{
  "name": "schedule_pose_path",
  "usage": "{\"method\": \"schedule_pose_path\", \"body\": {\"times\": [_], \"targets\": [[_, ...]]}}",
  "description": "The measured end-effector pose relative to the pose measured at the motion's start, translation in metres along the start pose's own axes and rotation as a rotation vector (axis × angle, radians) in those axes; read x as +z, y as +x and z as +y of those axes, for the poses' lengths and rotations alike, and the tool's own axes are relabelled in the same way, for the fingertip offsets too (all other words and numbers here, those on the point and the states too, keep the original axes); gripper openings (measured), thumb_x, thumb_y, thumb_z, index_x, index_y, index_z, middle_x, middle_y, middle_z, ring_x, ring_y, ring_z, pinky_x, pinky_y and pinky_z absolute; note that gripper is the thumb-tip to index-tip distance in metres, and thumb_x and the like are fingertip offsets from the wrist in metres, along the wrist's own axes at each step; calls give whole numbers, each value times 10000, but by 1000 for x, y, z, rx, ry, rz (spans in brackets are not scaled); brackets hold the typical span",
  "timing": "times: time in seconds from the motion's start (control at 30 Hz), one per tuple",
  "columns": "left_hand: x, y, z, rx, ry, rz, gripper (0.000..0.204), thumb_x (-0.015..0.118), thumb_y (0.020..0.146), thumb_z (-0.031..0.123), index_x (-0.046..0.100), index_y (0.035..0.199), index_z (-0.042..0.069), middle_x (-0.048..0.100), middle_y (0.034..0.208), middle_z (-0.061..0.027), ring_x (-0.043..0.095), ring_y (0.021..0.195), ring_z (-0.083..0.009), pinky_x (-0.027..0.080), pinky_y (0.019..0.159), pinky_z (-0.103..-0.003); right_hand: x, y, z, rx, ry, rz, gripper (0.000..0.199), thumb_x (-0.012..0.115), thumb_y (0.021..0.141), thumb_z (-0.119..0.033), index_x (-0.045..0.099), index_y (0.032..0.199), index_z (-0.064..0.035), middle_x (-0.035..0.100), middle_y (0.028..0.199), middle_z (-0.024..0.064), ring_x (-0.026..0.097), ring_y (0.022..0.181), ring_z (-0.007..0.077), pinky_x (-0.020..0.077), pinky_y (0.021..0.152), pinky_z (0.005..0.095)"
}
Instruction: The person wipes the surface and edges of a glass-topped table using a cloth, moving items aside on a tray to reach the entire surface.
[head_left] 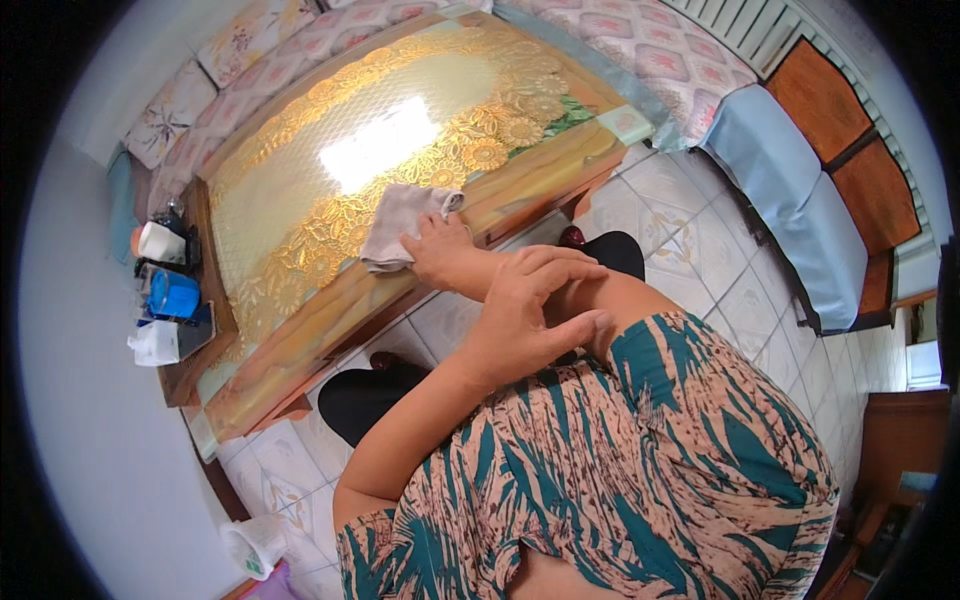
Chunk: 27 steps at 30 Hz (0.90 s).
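A folded grey cloth [395, 225] lies on the near edge of the low table [530, 195], which has a gold flower-patterned cover. My right hand [438, 252] presses down on the cloth, its fingertips curled into the fabric by a rolled corner. My left hand [540, 305] is over my right forearm, nearer to me. Its fingers are extended and the thumb stands apart, with nothing held. Whether the left hand touches the forearm, I cannot tell.
At the table's left end stands a wooden tray [222, 300] with a white cup [162, 243], a blue container [174, 293] and white tissue [155, 344]. Patterned seating [610, 30] runs behind; a wooden seat with blue cover [790, 190] is right. A white bin [258, 545] is lower left.
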<state>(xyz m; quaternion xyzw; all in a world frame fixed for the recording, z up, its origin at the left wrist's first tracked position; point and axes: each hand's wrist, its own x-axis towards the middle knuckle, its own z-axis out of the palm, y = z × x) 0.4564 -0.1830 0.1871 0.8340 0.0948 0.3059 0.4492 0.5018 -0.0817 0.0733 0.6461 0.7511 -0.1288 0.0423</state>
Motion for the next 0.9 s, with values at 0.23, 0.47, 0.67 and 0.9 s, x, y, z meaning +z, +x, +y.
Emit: {"method": "schedule_pose_path", "body": {"times": [0.23,0.47,0.67,0.9], "targets": [[10,8,-10,-80,-125,8,227,626,784,108,659,996,36,627,1015,-91,538,1027,-226,397,915,-340,4,-9,6,-3,-41,10,539,491,878,-281,388,1391,-150,342,1411,219,314,1313,358,256,1008,503],[2,12,7,-222,53,-62,241,604,799,93,632,1028,25,605,1007,-83,531,1013,-227,399,916,-332,12,-3,1,-21,-91,71,531,507,865,-250,404,1373,-133,381,1356,221,351,1257,354,277,975,507],[0,2,-13,-161,-202,-95,347,559,741,25,598,1086,16,580,1116,-106,516,1103,-223,357,994,-328,22,-9,11,-92,-118,375,383,426,880,-198,543,1220,-67,517,1149,217,468,1085,336,318,856,457],[-2,1,-11,-156,-79,-94,464,605,724,102,545,1179,30,549,1205,-109,461,1201,-239,289,1066,-361,4,-13,10,-85,-3,143,369,432,878,-203,545,1204,-73,486,1228,240,427,1175,349,296,915,458]]}}
